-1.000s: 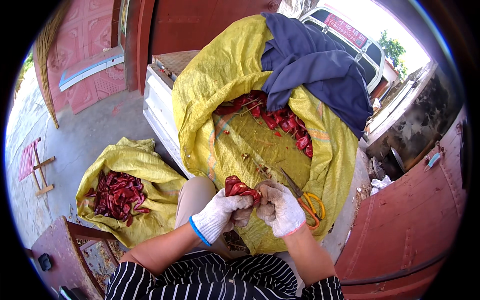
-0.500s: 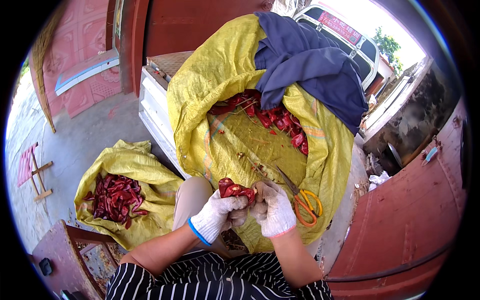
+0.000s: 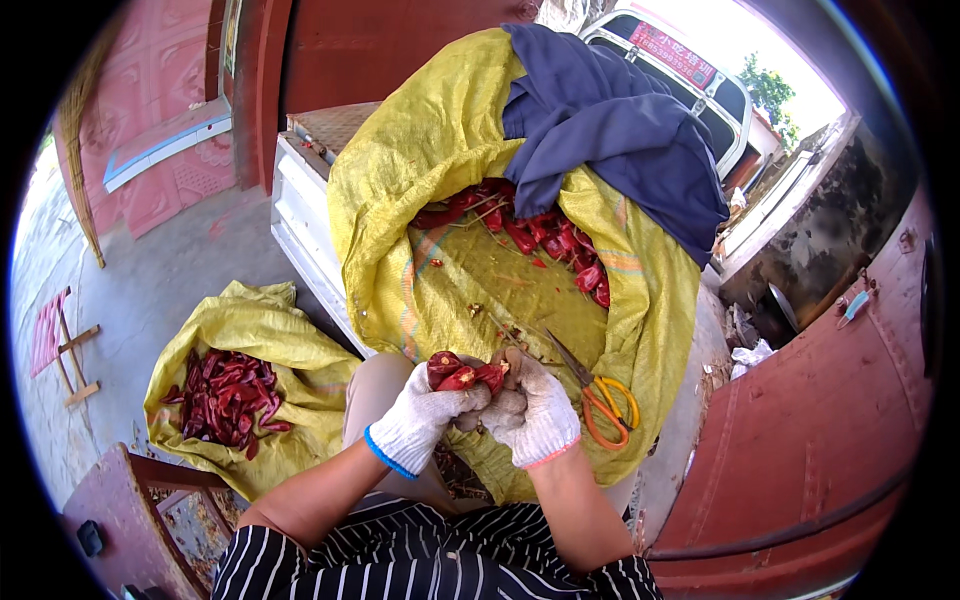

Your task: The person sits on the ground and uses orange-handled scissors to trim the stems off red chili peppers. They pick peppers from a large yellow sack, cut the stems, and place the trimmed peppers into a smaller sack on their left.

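My left hand (image 3: 418, 418), in a white knit glove with blue cuff, is closed on dried red chilies (image 3: 459, 374). My gloved right hand (image 3: 530, 410), pink-cuffed, pinches at their right end, its fingertips touching them. Just to its right, orange-and-yellow-handled scissors (image 3: 606, 410) lie open side up on a large yellow woven sack (image 3: 395, 150), which holds more red chilies (image 3: 560, 245) under a draped dark blue cloth (image 3: 620, 150). A smaller yellow sack (image 3: 245, 315) at the lower left holds a pile of chilies (image 3: 225, 400).
A white truck bed (image 3: 310, 235) stands behind the sacks. A worn wooden chair (image 3: 115, 515) is at lower left, a folding stool (image 3: 65, 345) on the left floor, a straw broom (image 3: 80, 170) against the pink wall. A red metal panel (image 3: 790, 440) borders the right.
The chilies in my hands have turned, showing separate pods, and both hands have edged slightly left. The whole view has also shifted a little.
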The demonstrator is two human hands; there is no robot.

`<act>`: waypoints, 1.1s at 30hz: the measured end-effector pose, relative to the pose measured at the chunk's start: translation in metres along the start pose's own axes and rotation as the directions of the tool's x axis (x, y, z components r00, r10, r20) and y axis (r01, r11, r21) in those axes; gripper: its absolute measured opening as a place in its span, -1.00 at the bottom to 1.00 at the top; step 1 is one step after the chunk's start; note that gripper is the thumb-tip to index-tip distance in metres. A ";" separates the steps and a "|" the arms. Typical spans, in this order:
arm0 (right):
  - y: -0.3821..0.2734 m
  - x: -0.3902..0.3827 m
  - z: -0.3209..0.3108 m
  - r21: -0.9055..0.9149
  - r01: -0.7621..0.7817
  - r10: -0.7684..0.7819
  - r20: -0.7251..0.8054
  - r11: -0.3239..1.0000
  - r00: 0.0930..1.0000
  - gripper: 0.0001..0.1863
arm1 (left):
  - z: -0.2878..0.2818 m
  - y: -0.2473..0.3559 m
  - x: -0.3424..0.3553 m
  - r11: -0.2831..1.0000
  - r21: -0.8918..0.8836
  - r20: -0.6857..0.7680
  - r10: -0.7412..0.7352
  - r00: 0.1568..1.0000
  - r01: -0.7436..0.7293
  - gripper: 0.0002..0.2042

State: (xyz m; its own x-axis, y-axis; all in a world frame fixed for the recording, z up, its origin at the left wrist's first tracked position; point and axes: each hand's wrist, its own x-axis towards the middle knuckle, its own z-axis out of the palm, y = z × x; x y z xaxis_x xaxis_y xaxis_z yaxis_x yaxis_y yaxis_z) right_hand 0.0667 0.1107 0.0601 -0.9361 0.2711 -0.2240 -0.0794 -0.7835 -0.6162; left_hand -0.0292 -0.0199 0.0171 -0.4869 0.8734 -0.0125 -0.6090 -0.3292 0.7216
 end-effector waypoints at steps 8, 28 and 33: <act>-0.036 0.021 -0.003 -0.492 0.117 -0.226 -0.169 0.863 0.960 -0.91 | 0.000 -0.020 -0.001 0.974 -0.188 0.150 -0.100 0.984 0.128 -0.73; -0.172 0.098 -0.075 -0.131 -0.183 -0.215 0.300 -0.974 0.929 -0.65 | 0.006 -0.004 0.000 0.982 -0.181 0.133 -0.032 0.991 0.056 -0.61; -0.178 0.097 -0.079 0.003 -0.172 -0.165 0.279 -0.985 0.946 -0.68 | 0.002 -0.009 0.002 0.978 -0.198 0.186 -0.027 0.982 0.064 -0.64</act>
State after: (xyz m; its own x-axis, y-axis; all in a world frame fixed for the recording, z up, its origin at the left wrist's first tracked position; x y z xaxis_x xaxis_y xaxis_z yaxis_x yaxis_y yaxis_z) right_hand 0.0170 0.3207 0.0887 -0.9681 0.2297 0.1001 0.2386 0.7234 0.6479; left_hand -0.0237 -0.0141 0.0124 -0.3459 0.9333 0.0970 -0.7510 -0.3373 0.5677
